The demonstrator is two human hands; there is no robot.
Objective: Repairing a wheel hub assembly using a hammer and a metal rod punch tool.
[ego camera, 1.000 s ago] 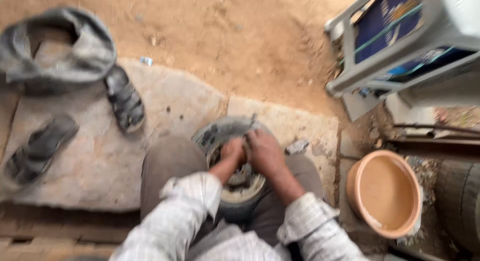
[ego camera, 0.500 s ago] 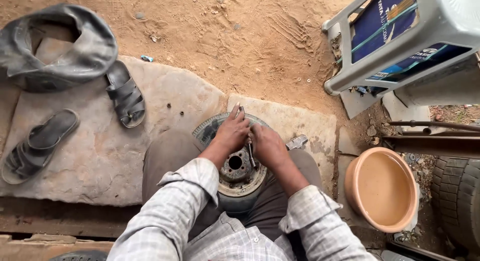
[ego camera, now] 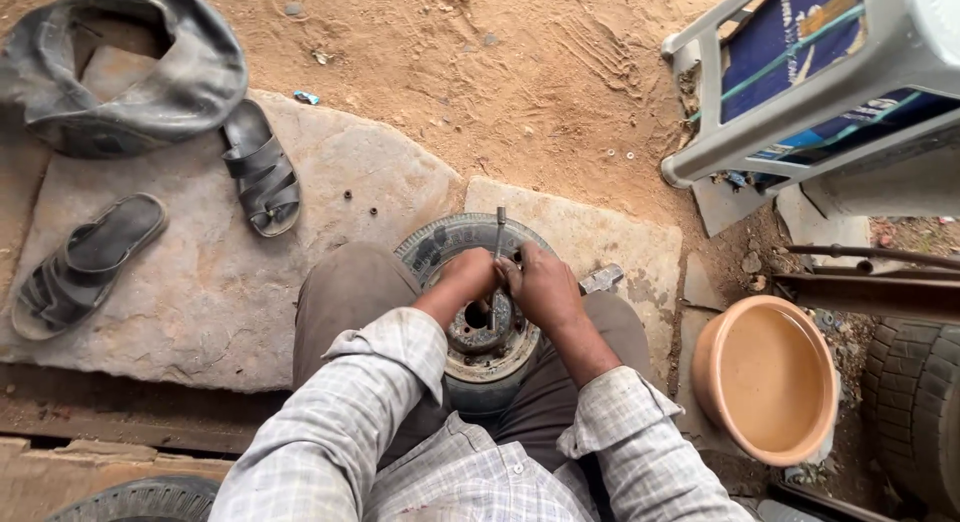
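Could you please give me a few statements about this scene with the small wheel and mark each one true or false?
1. Both hands, the left hand and the right hand, are at the hub of the small wheel. True.
2. A metal rod-like tool stands up between the hands. True.
3. The orange basin sits on the person's left side. False: it lies to the right of the person's right knee.
4. Two dark sandals lie on the stone slab. True.
5. The dark rubber inner tube is stacked on the wheel. False: it lies apart, at the top left, beyond the sandals.
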